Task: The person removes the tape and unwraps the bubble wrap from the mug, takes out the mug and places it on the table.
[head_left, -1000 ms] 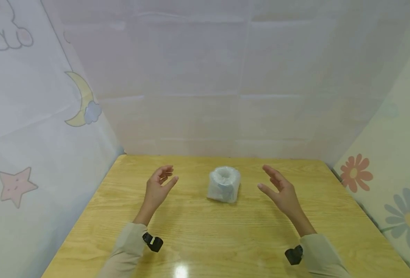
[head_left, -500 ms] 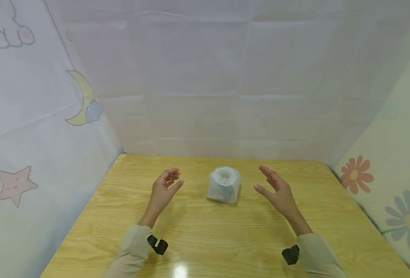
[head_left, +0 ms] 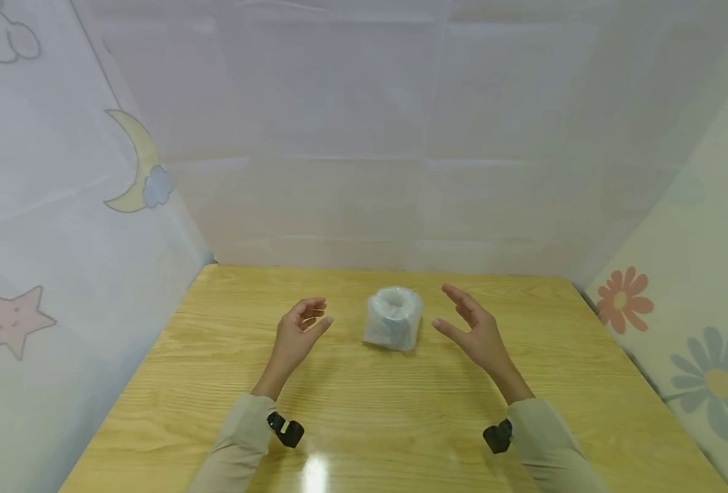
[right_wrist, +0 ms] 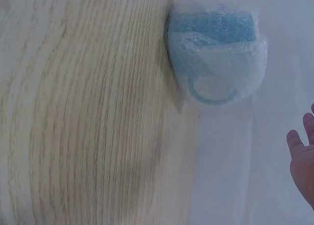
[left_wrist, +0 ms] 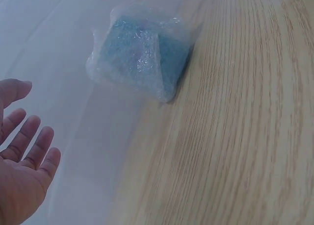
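Observation:
A blue mug [right_wrist: 216, 58] wrapped in bubble wrap [left_wrist: 142, 58] stands on the wooden table, its looped handle showing through the wrap in the right wrist view. In the head view the wrapped mug [head_left: 393, 319] lies between my two hands. My left hand [head_left: 296, 335] hovers to its left, fingers relaxed and slightly bent, with a gap to the wrap. On the other side my right hand [head_left: 476, 334] is held closer to the mug, thumb and fingers spread, apart from it. Both hands hold nothing.
The wooden table [head_left: 364, 411] reaches back to a pale cloth wall [head_left: 339, 205]. Printed cloth with a moon [head_left: 138, 164] hangs at the left, and cloth with flowers [head_left: 625, 300] at the right. Small black cameras [head_left: 285, 430] sit on both wrists.
Both hands have moved inward toward the wrapped mug, which stays in its place on the table. The head view has shifted slightly.

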Demonstrator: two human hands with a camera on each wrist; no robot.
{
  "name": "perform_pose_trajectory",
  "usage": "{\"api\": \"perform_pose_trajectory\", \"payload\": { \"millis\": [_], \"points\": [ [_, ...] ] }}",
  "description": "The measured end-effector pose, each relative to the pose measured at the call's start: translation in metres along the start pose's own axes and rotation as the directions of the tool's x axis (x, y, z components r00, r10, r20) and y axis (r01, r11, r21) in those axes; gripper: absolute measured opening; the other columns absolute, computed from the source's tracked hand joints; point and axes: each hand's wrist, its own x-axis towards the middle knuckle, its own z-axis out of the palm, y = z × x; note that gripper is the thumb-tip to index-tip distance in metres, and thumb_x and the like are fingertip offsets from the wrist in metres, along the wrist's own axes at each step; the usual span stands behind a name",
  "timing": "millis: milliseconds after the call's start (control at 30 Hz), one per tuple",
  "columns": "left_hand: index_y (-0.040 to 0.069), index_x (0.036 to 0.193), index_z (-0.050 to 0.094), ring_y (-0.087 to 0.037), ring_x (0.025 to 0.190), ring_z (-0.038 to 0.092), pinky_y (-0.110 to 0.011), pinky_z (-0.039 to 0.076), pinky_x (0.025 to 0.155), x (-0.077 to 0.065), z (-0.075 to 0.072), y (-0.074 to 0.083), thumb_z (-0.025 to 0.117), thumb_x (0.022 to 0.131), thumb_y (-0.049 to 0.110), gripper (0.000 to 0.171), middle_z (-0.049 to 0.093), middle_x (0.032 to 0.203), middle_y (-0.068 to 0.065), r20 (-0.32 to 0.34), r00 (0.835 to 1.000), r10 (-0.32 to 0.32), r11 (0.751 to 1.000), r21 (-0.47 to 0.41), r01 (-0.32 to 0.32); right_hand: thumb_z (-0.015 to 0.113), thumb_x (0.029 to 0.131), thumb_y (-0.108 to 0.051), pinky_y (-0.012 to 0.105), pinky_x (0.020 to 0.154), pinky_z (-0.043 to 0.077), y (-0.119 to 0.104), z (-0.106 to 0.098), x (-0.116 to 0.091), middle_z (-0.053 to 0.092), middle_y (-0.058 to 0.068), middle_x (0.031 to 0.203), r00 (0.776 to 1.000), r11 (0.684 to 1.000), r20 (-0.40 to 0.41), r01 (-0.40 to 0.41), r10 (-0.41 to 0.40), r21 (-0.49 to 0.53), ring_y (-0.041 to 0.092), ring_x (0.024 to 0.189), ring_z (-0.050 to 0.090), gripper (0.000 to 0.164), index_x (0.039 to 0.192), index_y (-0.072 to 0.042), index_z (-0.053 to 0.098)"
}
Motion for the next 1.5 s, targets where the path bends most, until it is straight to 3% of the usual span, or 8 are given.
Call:
{"api": "perform_pose_trajectory", "payload": {
  "millis": [133,633,867,1100,1333,1500],
  "points": [
    [0.001,0.121,0.062,-0.039,0.108,0.057,-0.052,0.044,0.097,0.004,0.003,-0.023,0.072,0.088,0.007,0.035,0.062,0.116,-0.015,-0.013,1.0,-0.007,1.0,-0.019,0.006,0.069,0.088,0.0,0.054,0.108,0.027,-0.002,0.002,0.0,0.04,0.024,0.146,1.0,1.0,0.004,0.0,0.0,0.003,0.038,0.137,0.032,0.062,0.142,0.006,0.04],
    [0.0,0.118,0.063,-0.043,0.106,0.056,-0.047,0.048,0.094,0.002,0.018,-0.03,0.071,0.088,0.003,0.032,0.063,0.112,-0.016,0.016,1.0,0.002,0.998,-0.068,0.0,0.07,0.088,-0.002,0.051,0.109,0.027,-0.004,0.007,0.005,0.04,0.021,0.146,1.0,1.0,0.02,0.004,-0.004,-0.003,0.038,0.137,0.033,0.063,0.143,0.002,0.041],
    [-0.001,0.116,0.063,-0.034,0.102,0.059,-0.039,0.051,0.09,0.0,0.027,-0.035,0.072,0.088,0.003,0.03,0.063,0.11,-0.017,0.026,1.0,-0.003,0.998,-0.066,0.004,0.071,0.087,-0.002,0.053,0.109,0.027,-0.002,0.012,0.008,0.04,0.021,0.146,0.999,1.0,0.029,-0.015,0.015,-0.001,0.038,0.137,0.032,0.064,0.144,0.001,0.041],
    [0.001,0.113,0.065,-0.028,0.101,0.061,-0.034,0.052,0.087,-0.002,0.035,-0.038,0.071,0.088,0.001,0.026,0.064,0.109,-0.015,0.03,0.997,-0.072,0.995,-0.073,0.074,0.073,0.086,-0.004,0.058,0.108,0.026,0.022,0.019,0.011,0.041,0.02,0.146,1.0,1.0,0.027,0.003,-0.003,-0.007,0.038,0.137,0.032,0.066,0.144,-0.001,0.042],
    [-0.004,0.112,0.063,-0.035,0.099,0.059,-0.042,0.052,0.086,-0.005,0.041,-0.036,0.071,0.087,-0.001,0.027,0.064,0.107,-0.018,0.011,0.998,-0.055,0.994,-0.093,0.055,0.076,0.086,-0.015,0.051,0.11,0.027,0.044,0.024,0.013,0.043,0.011,0.147,0.999,0.999,0.03,-0.018,0.019,-0.034,0.028,0.138,0.033,0.067,0.145,-0.011,0.044],
    [0.0,0.108,0.066,-0.027,0.096,0.061,-0.032,0.053,0.083,-0.004,0.045,-0.039,0.072,0.087,0.003,0.023,0.065,0.106,-0.017,0.017,0.997,-0.081,0.995,-0.06,0.082,0.077,0.086,-0.017,0.052,0.11,0.027,0.048,0.025,0.013,0.043,0.01,0.147,0.999,0.999,0.031,-0.019,0.02,-0.048,0.029,0.138,0.033,0.068,0.145,-0.011,0.044]
  ]
}}
